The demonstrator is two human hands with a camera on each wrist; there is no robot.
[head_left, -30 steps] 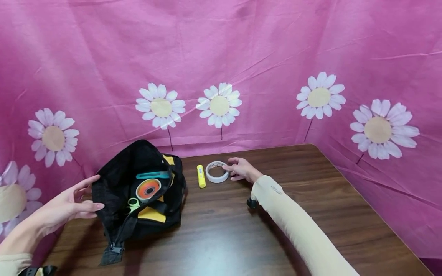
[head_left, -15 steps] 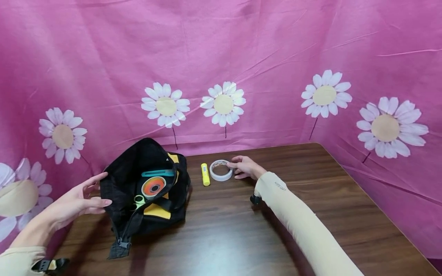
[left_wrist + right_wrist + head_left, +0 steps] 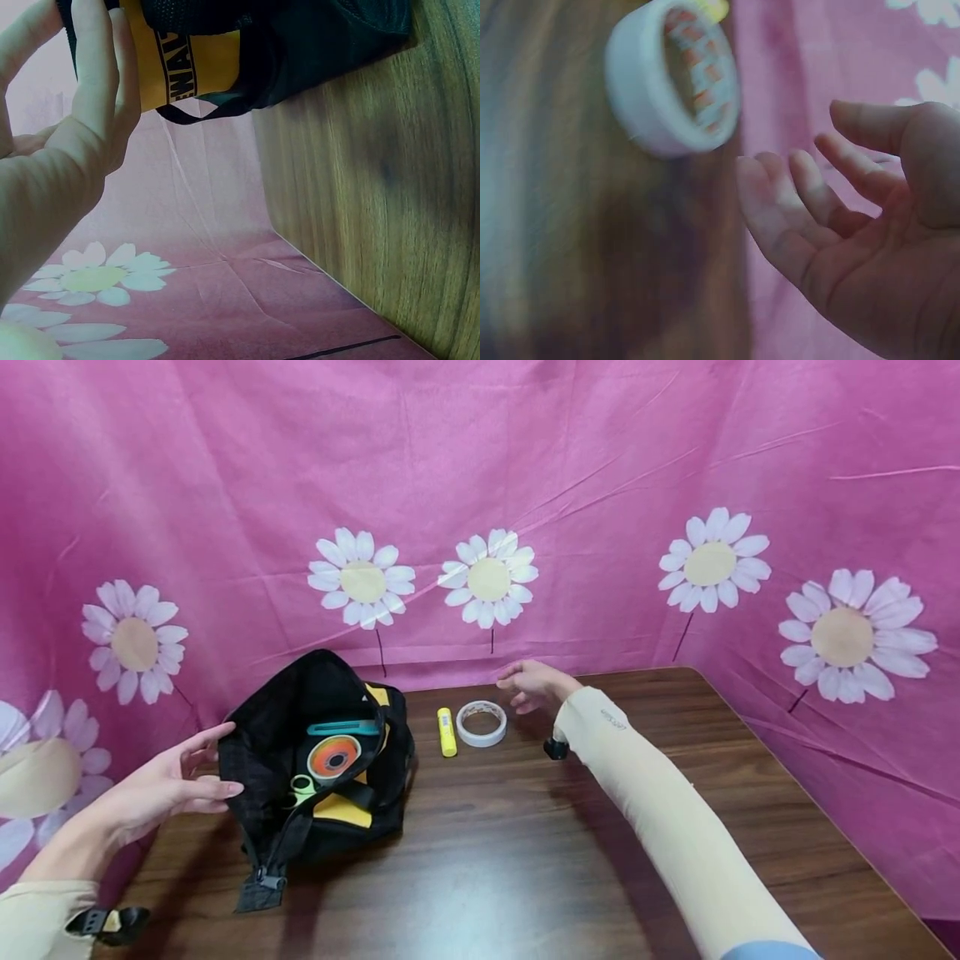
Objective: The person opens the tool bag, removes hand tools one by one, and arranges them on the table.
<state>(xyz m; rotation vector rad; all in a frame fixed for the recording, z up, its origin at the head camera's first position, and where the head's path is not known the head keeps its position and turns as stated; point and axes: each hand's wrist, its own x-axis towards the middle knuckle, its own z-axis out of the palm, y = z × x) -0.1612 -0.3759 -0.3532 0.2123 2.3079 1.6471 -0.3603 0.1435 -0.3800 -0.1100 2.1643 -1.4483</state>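
Observation:
With thumb and fingers, my left hand [image 3: 165, 785] pinches the rim of a black and yellow tool bag [image 3: 251, 777], holding its mouth wide. Inside lie a teal box cutter [image 3: 341, 727], a roll of orange tape [image 3: 321, 762] and scissors [image 3: 302, 785] with light green handles. A roll of white tape [image 3: 482, 741] rests flat on the table beside an upright-looking yellow glue stick [image 3: 447, 732]. Just right of the white roll, my right hand [image 3: 536, 683] hovers with loosely bent fingers and holds nothing. The right wrist view shows those fingers [image 3: 761, 202] apart from the roll.
The brown wooden table [image 3: 480, 860] ends at a back edge against a pink curtain [image 3: 585, 460] printed with white daisies. A zipper tab [image 3: 262, 885] hangs from the bag's near corner. Yellow panels and a strap [image 3: 202, 118] show on the bag's outside.
My right hand has come off the white tape roll and risen up and back from it. The roll stays on the table. My left hand keeps its grip on the bag.

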